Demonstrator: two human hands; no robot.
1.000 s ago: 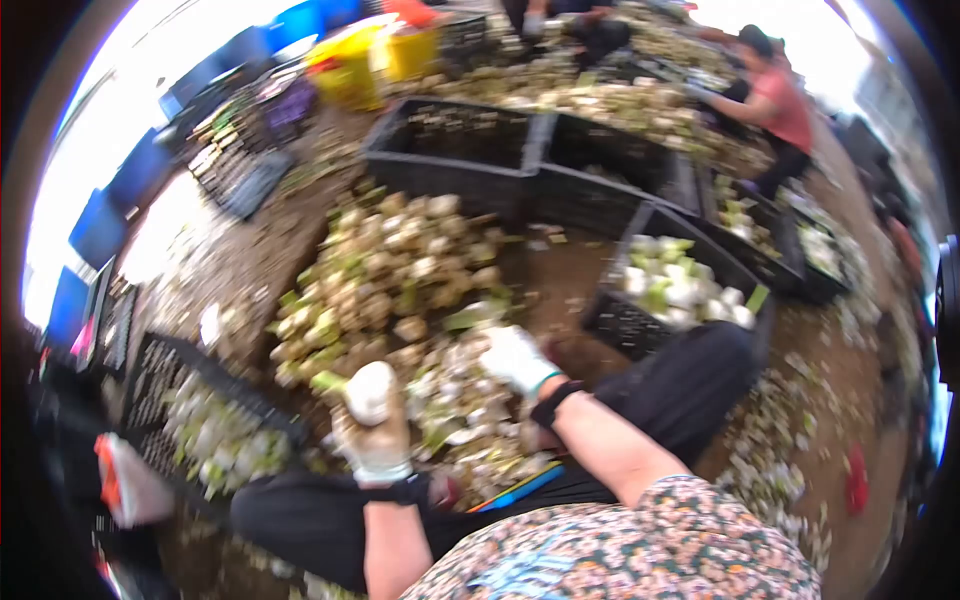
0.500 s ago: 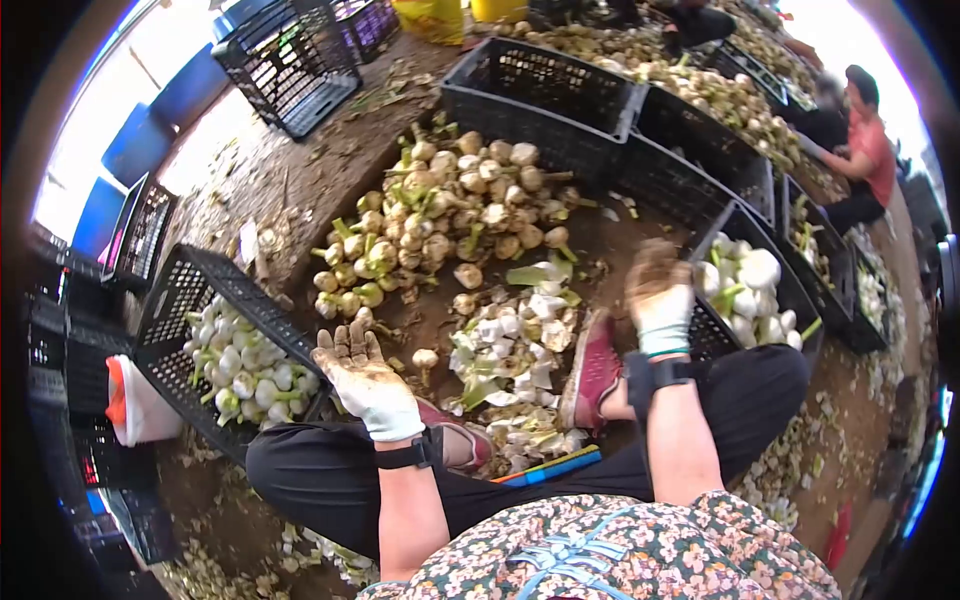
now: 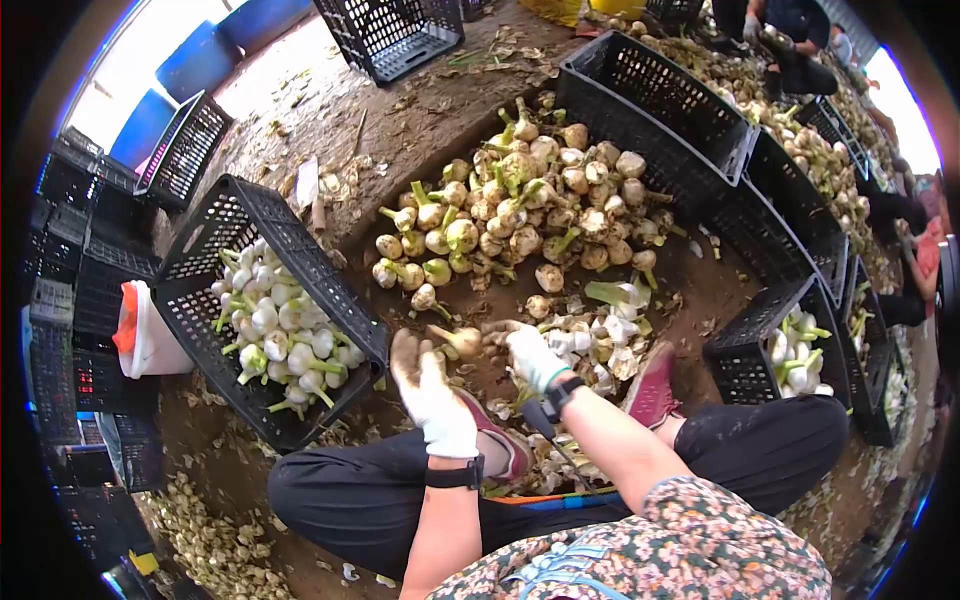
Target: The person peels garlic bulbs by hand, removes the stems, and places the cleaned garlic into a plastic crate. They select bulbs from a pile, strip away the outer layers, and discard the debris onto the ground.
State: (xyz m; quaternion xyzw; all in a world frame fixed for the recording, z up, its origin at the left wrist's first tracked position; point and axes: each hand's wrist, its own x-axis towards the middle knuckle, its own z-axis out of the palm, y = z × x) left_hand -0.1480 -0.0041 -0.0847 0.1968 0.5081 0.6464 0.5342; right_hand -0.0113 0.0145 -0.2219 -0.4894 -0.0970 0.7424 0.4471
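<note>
A single garlic bulb [image 3: 463,342] with a short stem lies between my two hands. My right hand [image 3: 530,352], in a soiled white glove, has its fingertips closed at the bulb's right side; part of the grip is hidden. Left of the bulb, my left hand [image 3: 432,398] is raised with fingers and thumb apart and nothing in them; its glove is also dirty. Just beyond is a heap of untrimmed garlic [image 3: 520,210] with green stems and brownish skins. Peeled-off garlic skins [image 3: 590,340] lie near my right hand.
At left, a tilted black crate [image 3: 290,235] holds clean white garlic bulbs [image 3: 290,330]. Another crate [image 3: 735,350] with white bulbs stands at right. More black crates [image 3: 650,95] line the far side. A white bucket [image 3: 160,345] stands far left. Other people work at upper right.
My view has turned left. My right hand has come from beside the right crate to the loose bulb, whose stem now points left. My left hand stays near the bulb.
</note>
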